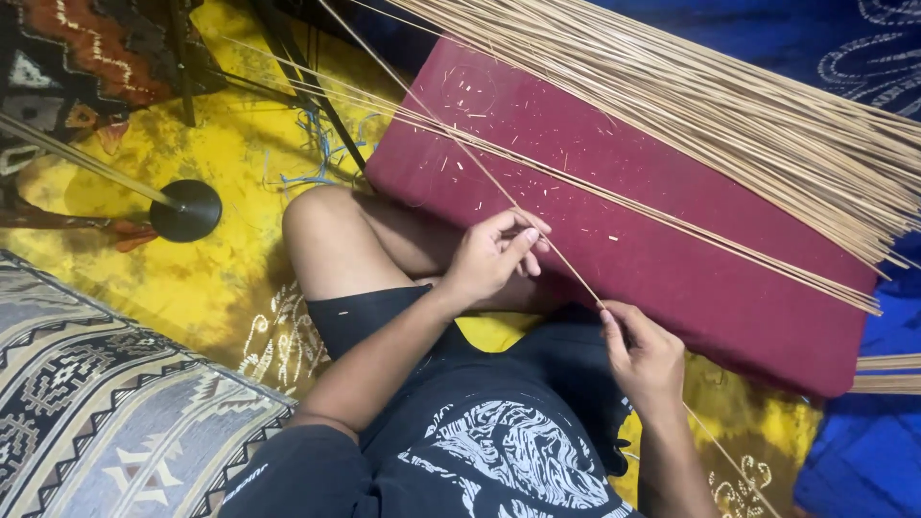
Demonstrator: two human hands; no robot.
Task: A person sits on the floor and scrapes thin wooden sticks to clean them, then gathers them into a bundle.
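Left hand (494, 254): pinched one thin reed stick (561, 267) at the near edge of the maroon cushion (672, 259).
Right hand (645, 353): pinched the same stick, just off the cushion.
Stick bundle (729, 105): lay across the cushion's far side.

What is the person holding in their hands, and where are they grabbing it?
One thin tan stick. The left hand pinches it partway along its length; the right hand grips it lower down, nearer the person. Both ends stick out past the hands.
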